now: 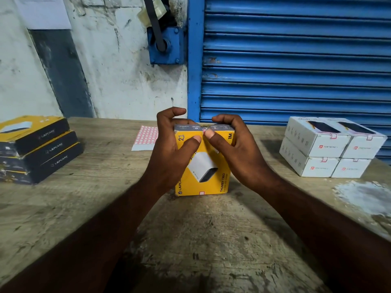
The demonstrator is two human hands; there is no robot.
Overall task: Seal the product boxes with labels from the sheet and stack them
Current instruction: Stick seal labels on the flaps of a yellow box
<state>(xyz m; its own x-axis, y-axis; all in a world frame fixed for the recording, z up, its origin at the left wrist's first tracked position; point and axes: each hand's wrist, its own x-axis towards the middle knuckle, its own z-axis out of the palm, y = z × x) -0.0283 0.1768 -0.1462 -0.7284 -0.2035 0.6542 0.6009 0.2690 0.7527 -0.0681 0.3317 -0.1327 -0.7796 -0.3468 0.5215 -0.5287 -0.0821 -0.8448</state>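
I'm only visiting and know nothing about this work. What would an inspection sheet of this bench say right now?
Surface: worn, scuffed wooden table, pale patch at its right.
Job's things: yellow box at centre, a small label at its near edge; label sheet behind it; three dark-sided boxes stacked on the left; white boxes stacked two high on the right, labels on their flaps.
Clutter: nothing seen.
Hands: left hand and right hand grip the yellow box, thumbs pressing near its far edge.
Cables: nothing seen.
Surroundings: blue roller shutter, stained wall, tape roll hanging above.
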